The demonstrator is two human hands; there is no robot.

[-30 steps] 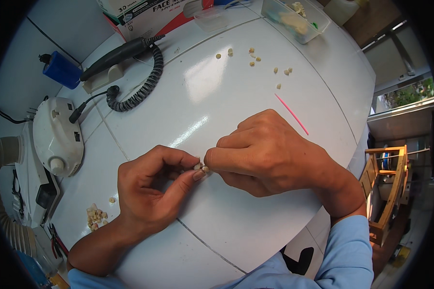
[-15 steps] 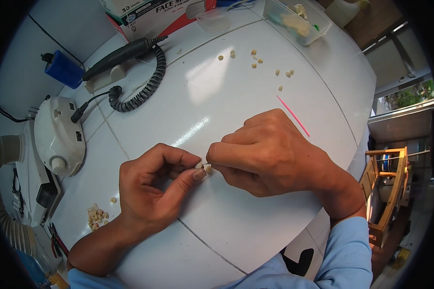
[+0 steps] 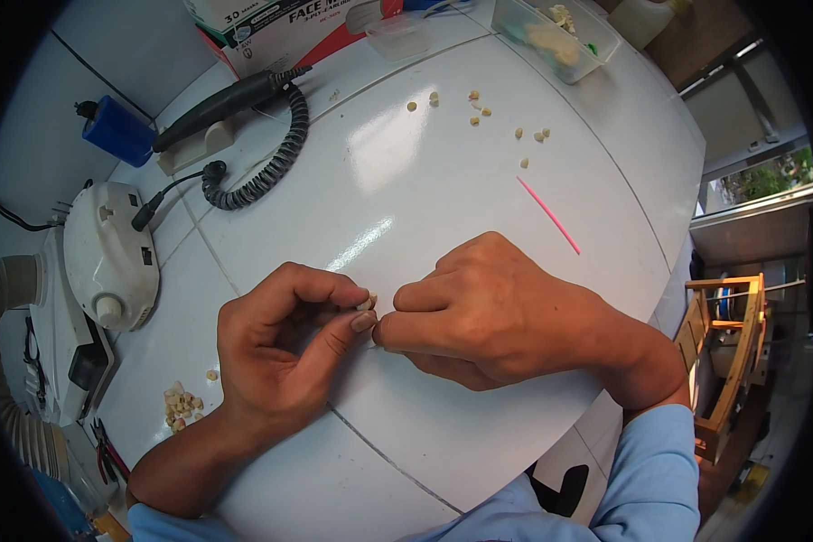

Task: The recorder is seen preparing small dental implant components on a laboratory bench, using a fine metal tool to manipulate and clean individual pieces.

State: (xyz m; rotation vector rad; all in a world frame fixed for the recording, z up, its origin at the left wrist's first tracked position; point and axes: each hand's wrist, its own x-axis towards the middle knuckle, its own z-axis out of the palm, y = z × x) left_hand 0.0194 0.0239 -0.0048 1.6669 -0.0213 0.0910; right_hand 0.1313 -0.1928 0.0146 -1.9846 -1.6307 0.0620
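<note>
My left hand (image 3: 285, 352) pinches a small cream-coloured piece (image 3: 367, 303) between thumb and index finger. My right hand (image 3: 479, 316), fingers curled and pressed together, is just right of it, fingertips at the left thumb's tip; what they grip is hidden. A heap of similar pieces (image 3: 181, 406) lies left of my left wrist, and several more (image 3: 474, 112) are scattered farther back. A pink stick (image 3: 548, 215) rests beyond my right hand on the white tiled worktop (image 3: 406, 452).
At left stand a white control unit (image 3: 108, 257), a blue container (image 3: 117, 131), a hose (image 3: 7, 343) and pliers (image 3: 107, 452). A black handpiece (image 3: 217, 108) with coiled cord, a mask box (image 3: 294, 32) and a clear tub (image 3: 587, 63) line the back. A wooden frame (image 3: 723, 415) is at right.
My right hand has moved down and slightly left, lowering its fingertips beside my left thumb. The piece it was against is now less visible, and my left fingertips have shifted slightly left and up.
</note>
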